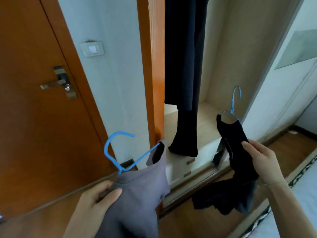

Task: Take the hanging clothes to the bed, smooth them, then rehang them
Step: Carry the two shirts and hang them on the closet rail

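Observation:
My left hand (96,198) grips a grey garment (137,200) at its shoulder; it sits on a blue wire hanger (116,152) whose hook points up and left. My right hand (262,162) holds a black garment (235,152) on a second blue hanger (235,98), its lower part drooping toward the floor. Both are held in front of the open wardrobe (223,48), where dark clothes (185,66) still hang down to its floor. The white bed (300,212) shows at the lower right corner.
A brown door (34,100) with a metal handle (56,84) stands at the left, a light switch (92,48) on the wall beside it. The wardrobe's orange side panel (154,74) and drawers (188,165) are ahead. Wooden floor lies below.

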{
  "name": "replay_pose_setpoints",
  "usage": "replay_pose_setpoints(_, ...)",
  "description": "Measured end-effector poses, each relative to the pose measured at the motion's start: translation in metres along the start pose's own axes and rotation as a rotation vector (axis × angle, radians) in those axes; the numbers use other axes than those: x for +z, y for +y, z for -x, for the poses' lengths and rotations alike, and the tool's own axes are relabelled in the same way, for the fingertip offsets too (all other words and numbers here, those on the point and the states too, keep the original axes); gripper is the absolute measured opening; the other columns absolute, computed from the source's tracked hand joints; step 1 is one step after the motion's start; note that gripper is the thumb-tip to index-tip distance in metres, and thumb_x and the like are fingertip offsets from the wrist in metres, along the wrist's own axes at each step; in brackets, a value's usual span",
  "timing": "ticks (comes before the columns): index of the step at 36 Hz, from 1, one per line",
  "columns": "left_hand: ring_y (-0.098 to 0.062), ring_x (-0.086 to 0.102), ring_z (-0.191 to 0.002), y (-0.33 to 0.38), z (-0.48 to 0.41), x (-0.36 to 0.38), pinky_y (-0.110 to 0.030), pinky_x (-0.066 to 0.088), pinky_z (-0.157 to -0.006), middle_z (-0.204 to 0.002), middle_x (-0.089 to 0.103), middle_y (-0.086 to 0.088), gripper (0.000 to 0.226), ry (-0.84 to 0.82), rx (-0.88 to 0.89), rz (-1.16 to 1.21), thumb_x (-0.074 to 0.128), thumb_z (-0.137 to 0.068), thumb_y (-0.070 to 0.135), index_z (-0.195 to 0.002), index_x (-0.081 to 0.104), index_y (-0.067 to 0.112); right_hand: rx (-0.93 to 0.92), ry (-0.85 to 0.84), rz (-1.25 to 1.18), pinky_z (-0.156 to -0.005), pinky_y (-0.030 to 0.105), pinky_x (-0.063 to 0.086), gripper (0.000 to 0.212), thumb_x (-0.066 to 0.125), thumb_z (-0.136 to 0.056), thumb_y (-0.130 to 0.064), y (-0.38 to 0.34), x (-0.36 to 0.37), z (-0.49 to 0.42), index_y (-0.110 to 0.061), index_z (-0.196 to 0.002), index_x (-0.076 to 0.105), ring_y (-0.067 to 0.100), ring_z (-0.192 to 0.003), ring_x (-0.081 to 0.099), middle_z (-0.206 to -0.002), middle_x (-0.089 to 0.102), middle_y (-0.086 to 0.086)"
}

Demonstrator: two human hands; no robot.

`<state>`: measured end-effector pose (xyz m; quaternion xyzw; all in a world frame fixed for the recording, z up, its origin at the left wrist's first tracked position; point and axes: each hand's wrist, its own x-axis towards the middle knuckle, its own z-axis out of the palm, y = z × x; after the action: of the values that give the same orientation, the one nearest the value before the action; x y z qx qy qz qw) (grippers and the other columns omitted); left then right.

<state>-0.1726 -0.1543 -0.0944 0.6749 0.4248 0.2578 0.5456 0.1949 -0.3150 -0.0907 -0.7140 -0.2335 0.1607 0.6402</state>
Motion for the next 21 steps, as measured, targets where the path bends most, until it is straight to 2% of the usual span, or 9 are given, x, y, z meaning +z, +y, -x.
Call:
replay_pose_setpoints(2,0.003,0.054,-0.050,0.009,0.004,0.006,-0.006,0.039,-0.050,-0.056,0.063,-0.001,0.021,0.018,0.045,-0.033,0.065,-0.082,0.005,-0.062,0.063,0.012,0.000,-0.017,0.005,-0.042,0.007,0.045,0.019,0.056,-0.092,-0.017,0.001,0.003,0.005,-0.021,-0.078,0.067,-0.004,-0.046,0.060,-0.071,0.065,0.001)
replay_pose_setpoints(4,0.001,0.052,-0.050,0.010,0.007,0.013,-0.012,0.039,-0.052,-0.058,0.063,-0.004,0.021,0.032,0.107,-0.085,0.063,-0.083,0.004,-0.064,0.063,0.011,0.014,-0.012,-0.008,-0.042,0.007,0.047,0.020,0.056,-0.093,-0.018,0.001,0.005,0.011,-0.024,-0.077,0.067,-0.006,-0.048,0.062,-0.074,0.066,-0.002)
replay_pose_setpoints(6,-0.003,0.051,-0.053,0.012,0.010,0.017,-0.022,0.039,-0.057,-0.058,0.061,-0.004,0.023,0.034,0.106,-0.096,0.064,-0.085,0.011,-0.063,0.061,0.014,0.027,0.010,-0.035,-0.046,0.006,0.048,0.017,0.056,-0.093,-0.018,0.000,0.003,0.017,-0.023,-0.082,0.068,-0.008,-0.052,0.062,-0.074,0.069,-0.006)
replay_pose_setpoints(8,-0.005,0.049,-0.054,0.014,0.012,0.022,-0.027,0.035,-0.059,-0.056,0.059,-0.001,0.022,0.012,0.113,-0.092,0.062,-0.080,0.027,-0.063,0.059,0.013,0.031,0.033,-0.042,-0.047,0.005,0.047,0.019,0.056,-0.093,-0.017,0.000,-0.002,0.023,-0.024,-0.080,0.068,-0.009,-0.053,0.063,-0.065,0.071,-0.013)
replay_pose_setpoints(11,-0.004,0.054,-0.059,0.022,0.009,0.032,-0.025,0.037,-0.062,-0.061,0.062,-0.001,0.020,-0.029,0.136,-0.060,0.060,-0.074,0.029,-0.067,0.062,0.010,0.033,0.093,-0.063,-0.050,0.005,0.049,0.020,0.056,-0.092,-0.018,0.002,-0.010,0.028,-0.025,-0.079,0.070,-0.009,-0.055,0.063,-0.061,0.070,-0.018)
replay_pose_setpoints(14,-0.008,0.052,-0.062,0.031,-0.004,0.047,-0.024,0.036,-0.061,-0.060,0.058,-0.003,0.018,-0.053,0.188,-0.031,0.062,-0.085,0.007,-0.068,0.060,0.004,0.016,0.144,-0.076,-0.053,0.006,0.050,0.021,0.057,-0.091,-0.020,0.004,-0.022,0.029,-0.028,-0.077,0.072,-0.008,-0.059,0.064,-0.065,0.072,-0.019)
replay_pose_setpoints(16,-0.010,0.048,-0.062,0.040,-0.016,0.061,-0.027,0.033,-0.060,-0.059,0.053,-0.004,0.022,-0.068,0.216,-0.004,0.059,-0.085,0.002,-0.064,0.056,0.003,0.004,0.174,-0.083,-0.054,0.007,0.051,0.022,0.058,-0.090,-0.020,0.003,-0.034,0.026,-0.027,-0.076,0.074,-0.006,-0.061,0.065,-0.067,0.072,-0.018)
replay_pose_setpoints(19,-0.009,0.045,-0.061,0.061,-0.036,0.088,-0.024,0.032,-0.058,-0.058,0.050,-0.002,0.028,-0.098,0.247,0.060,0.062,-0.084,0.006,-0.058,0.055,0.011,-0.019,0.208,-0.110,-0.057,0.009,0.051,0.018,0.059,-0.089,-0.023,-0.002,-0.052,0.018,-0.026,-0.084,0.076,-0.003,-0.064,0.066,-0.070,0.073,-0.016)
replay_pose_setpoints(21,-0.013,0.043,-0.066,0.073,-0.051,0.106,-0.029,0.030,-0.064,-0.064,0.048,-0.008,0.024,-0.119,0.266,0.112,0.064,-0.080,0.015,-0.066,0.054,-0.002,-0.039,0.226,-0.098,-0.053,0.007,0.049,0.020,0.059,-0.089,-0.024,-0.007,-0.064,0.008,-0.030,-0.080,0.076,-0.004,-0.061,0.065,-0.068,0.071,-0.017)
